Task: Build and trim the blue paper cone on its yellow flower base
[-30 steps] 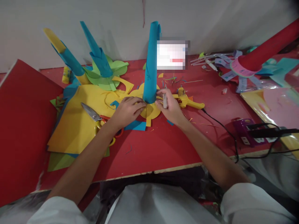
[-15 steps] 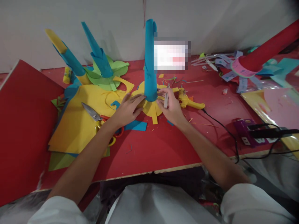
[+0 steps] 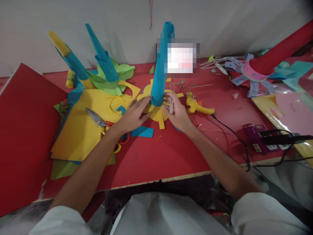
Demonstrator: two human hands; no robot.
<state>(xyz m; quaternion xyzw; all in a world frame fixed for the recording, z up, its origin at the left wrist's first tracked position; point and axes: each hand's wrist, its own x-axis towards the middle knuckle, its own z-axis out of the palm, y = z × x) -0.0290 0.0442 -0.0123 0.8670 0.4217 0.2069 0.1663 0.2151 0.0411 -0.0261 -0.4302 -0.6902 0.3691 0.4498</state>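
A rolled blue paper tube (image 3: 159, 75) stands tilted to the right on a yellow paper flower base (image 3: 156, 115) with strips sticking out. My left hand (image 3: 135, 112) has its fingertips against the tube's lower left side, the thumb apart over the yellow paper. On the other side, my right hand (image 3: 178, 111) touches the tube's foot with its fingertips. In that hand lies a slim grey tool (image 3: 171, 107), perhaps a cutter; its full shape is hidden. A yellow glue gun (image 3: 199, 107) with a black cord lies just right of this hand.
Scissors (image 3: 96, 118) lie on yellow paper sheets (image 3: 75, 130) at left. Behind stand a blue tube on green leaves (image 3: 110, 70) and a glue stick (image 3: 70, 79). At right are a red tube (image 3: 281, 54) and a purple power box (image 3: 256, 138). A blurred-out screen (image 3: 182, 58) stands behind.
The blue tube's top has swung right and now leans, where it stood nearly upright. Both hands stay at its foot, with the right hand shifted slightly left.
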